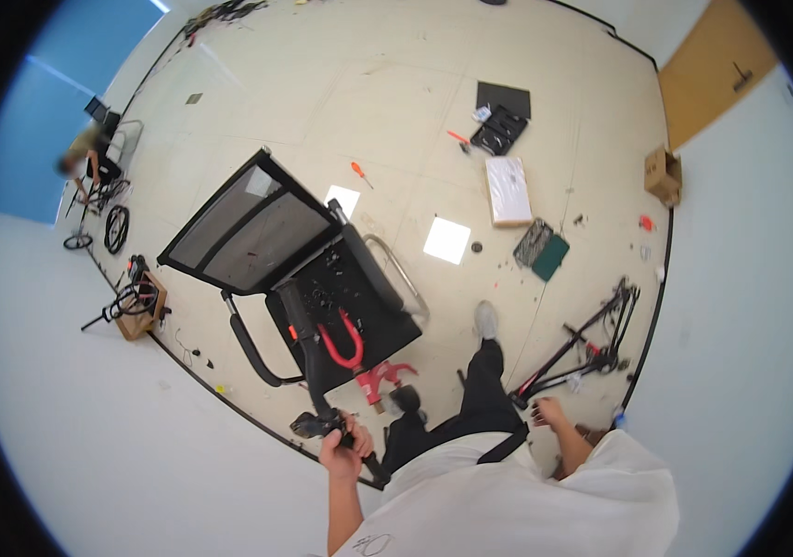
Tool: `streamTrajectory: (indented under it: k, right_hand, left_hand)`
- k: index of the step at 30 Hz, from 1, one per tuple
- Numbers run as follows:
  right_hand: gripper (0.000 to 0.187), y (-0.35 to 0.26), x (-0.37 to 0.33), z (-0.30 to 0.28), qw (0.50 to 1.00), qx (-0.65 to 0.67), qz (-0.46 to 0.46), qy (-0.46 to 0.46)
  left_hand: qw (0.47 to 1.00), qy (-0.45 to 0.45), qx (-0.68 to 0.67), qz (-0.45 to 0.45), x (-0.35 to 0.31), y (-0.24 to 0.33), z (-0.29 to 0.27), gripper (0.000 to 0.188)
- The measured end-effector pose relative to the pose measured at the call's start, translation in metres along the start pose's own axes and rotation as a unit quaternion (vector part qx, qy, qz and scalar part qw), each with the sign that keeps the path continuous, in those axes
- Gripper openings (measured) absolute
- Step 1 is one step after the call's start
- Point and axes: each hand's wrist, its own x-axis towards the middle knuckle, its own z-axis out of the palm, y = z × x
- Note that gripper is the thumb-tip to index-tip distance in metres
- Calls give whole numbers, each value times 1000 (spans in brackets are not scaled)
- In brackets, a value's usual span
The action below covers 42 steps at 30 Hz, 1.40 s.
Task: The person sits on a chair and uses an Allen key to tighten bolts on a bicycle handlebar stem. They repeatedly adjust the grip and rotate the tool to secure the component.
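Observation:
My left hand (345,444) is wrapped round a black handlebar (309,425) at the lower left, with a long black stem that reaches up over the seat of a black mesh office chair (380,332). A red U-shaped fork part (348,347) lies on the seat beside the stem, among small dark pieces. Another red part (381,381) shows at the seat's near edge, close to my leg. My right hand (549,411) hangs at my right side with fingers loosely apart, holding nothing visible. A dark bicycle frame (591,339) lies on the floor near it.
Ahead on the floor lie an orange screwdriver (360,173), a black tool case (498,130), a white wrapped box (508,190) and a green case (549,256). A carton (664,176) stands by the right wall. Another person (90,162) sits far left near loose wheels (117,229).

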Motion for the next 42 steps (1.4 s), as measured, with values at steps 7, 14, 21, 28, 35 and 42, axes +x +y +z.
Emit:
streamTrajectory:
  k: [7, 14, 21, 28, 35, 42]
  right_hand:
    - [27, -198, 31, -55, 995, 12, -87, -51]
    - [24, -245, 69, -126, 995, -78, -50, -28]
    - [25, -288, 61, -139, 976, -205, -28, -67]
    - [27, -439, 81, -125, 969, -214, -117, -52]
    - [26, -586, 101, -112, 973, -147, -177, 0]
    - [26, -662, 97, -92, 993, -35, -54, 100]
  left_hand:
    - [993, 88, -7, 80, 31, -24, 120, 35]
    - [975, 141, -33, 170, 35, -25, 156, 34]
    - [952, 211, -57, 215, 64, -31, 166, 36]
    - [951, 201, -59, 229, 126, -16, 162, 28]
    - [982, 57, -56, 172, 308, 57, 193, 26]
    - [991, -71, 5, 116, 582, 189, 276, 30]
